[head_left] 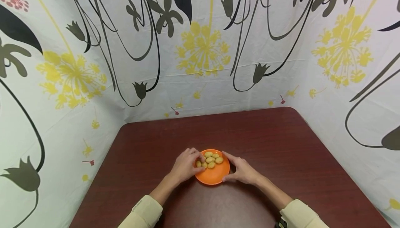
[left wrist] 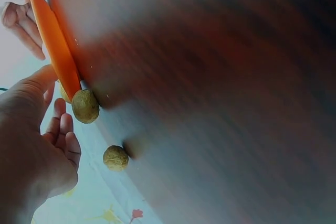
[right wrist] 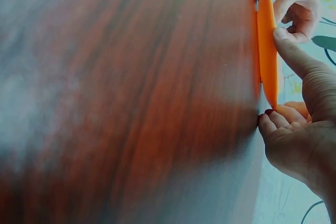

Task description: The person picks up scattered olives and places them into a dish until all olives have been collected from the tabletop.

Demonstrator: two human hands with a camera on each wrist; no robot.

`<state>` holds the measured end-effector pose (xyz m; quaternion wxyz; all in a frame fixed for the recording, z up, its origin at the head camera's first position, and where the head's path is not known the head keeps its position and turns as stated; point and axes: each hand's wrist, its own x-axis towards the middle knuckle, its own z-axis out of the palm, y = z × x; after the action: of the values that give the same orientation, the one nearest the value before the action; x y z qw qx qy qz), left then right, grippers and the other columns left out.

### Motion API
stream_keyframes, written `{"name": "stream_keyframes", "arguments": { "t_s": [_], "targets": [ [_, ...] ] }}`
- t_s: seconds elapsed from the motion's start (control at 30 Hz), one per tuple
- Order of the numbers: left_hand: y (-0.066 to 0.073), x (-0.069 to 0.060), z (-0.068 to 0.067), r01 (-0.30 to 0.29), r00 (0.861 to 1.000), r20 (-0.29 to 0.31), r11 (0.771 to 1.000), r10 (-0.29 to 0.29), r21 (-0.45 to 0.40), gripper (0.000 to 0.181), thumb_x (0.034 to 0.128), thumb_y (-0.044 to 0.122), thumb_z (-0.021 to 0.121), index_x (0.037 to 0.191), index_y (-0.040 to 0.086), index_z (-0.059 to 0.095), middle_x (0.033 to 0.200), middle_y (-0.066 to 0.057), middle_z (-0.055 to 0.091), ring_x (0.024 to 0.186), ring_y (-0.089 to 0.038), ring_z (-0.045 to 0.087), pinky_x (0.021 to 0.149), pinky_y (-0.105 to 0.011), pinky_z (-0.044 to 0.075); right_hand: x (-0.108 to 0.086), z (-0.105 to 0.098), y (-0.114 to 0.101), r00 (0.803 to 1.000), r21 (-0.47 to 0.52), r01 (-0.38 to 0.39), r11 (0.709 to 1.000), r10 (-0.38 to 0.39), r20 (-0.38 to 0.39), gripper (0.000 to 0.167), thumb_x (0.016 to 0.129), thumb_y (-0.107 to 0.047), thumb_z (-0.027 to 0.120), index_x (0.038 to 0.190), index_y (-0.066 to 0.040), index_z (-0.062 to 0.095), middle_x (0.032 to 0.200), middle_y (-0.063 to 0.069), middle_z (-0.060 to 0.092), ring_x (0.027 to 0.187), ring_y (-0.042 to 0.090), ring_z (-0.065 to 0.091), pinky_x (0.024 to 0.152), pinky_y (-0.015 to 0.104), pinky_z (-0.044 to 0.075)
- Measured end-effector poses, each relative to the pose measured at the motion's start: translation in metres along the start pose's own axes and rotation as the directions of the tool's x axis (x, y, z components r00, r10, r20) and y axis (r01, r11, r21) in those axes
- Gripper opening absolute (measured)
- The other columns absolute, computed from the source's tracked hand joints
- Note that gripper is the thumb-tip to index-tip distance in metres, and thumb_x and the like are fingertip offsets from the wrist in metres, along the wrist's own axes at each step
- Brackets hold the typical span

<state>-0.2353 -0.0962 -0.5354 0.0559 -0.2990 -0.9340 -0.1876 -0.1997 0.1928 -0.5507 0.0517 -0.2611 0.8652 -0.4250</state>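
Note:
An orange plate (head_left: 212, 178) sits on the table with several small yellowish oval pieces (head_left: 210, 160) grouped on its back and left part. My left hand (head_left: 185, 163) is at the plate's left side, fingers bent loosely over the leftmost pieces and thumb at the rim. With thumb and fingers spread round the right rim, my right hand (head_left: 243, 170) holds the plate. In the left wrist view, one wrinkled greenish-brown round piece (left wrist: 85, 106) lies against the plate's edge and another round piece (left wrist: 115, 158) lies apart on the table. The left hand may hide them in the head view.
The dark red-brown table (head_left: 265, 134) has rounded back corners. White cloth (head_left: 215, 92) printed with flowers hangs behind it and on both sides. A dark band-like object (head_left: 281, 223) shows at the right cuff.

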Motion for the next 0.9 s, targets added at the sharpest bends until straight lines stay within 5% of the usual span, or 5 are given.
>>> {"name": "stream_keyframes", "arguments": {
  "t_s": [0.27,0.43,0.67,0.9],
  "targets": [
    [-0.001,-0.001,-0.001,0.011,1.0,-0.019,0.999,-0.012,-0.03,0.028,0.0875,0.042,0.089,0.102,0.026,0.071,0.106,0.009,0.062,0.097,-0.013,0.053,0.086,-0.034,0.052,0.0,0.0,-0.001,1.0,-0.003,-0.002,1.0,0.002,0.001,0.109,0.083,-0.034,0.094,0.163,0.006,0.032,0.162,0.025,0.043,0.149,0.038,0.043,0.117,0.058,0.038],
    [-0.006,-0.002,-0.003,0.023,1.0,-0.011,0.996,-0.023,-0.085,0.04,0.0877,0.041,0.089,0.117,0.022,0.07,0.113,0.007,0.065,0.102,-0.014,0.057,0.092,-0.037,0.055,0.0,0.0,-0.001,1.0,-0.009,0.002,1.0,-0.002,-0.004,0.109,0.082,-0.034,0.095,0.163,0.006,0.033,0.162,0.024,0.043,0.149,0.038,0.044,0.117,0.059,0.038],
    [-0.021,-0.009,-0.01,0.041,0.999,0.022,0.973,-0.037,-0.229,0.061,0.0889,0.037,0.09,0.14,0.014,0.064,0.133,-0.001,0.066,0.123,-0.02,0.062,0.107,-0.046,0.052,-0.001,-0.001,-0.003,1.0,-0.008,0.009,1.0,-0.009,-0.011,0.108,0.082,-0.033,0.095,0.162,0.007,0.033,0.161,0.026,0.043,0.148,0.041,0.044,0.116,0.06,0.038],
    [-0.036,-0.018,-0.019,0.059,0.995,0.097,0.96,-0.034,-0.272,0.082,0.088,0.041,0.089,0.155,0.013,0.053,0.153,-0.002,0.057,0.142,-0.023,0.052,0.116,-0.05,0.045,-0.001,-0.001,-0.003,1.0,0.004,-0.004,1.0,0.004,-0.004,0.109,0.083,-0.034,0.094,0.163,0.006,0.033,0.162,0.026,0.043,0.149,0.04,0.042,0.117,0.059,0.037]
  ]
}}
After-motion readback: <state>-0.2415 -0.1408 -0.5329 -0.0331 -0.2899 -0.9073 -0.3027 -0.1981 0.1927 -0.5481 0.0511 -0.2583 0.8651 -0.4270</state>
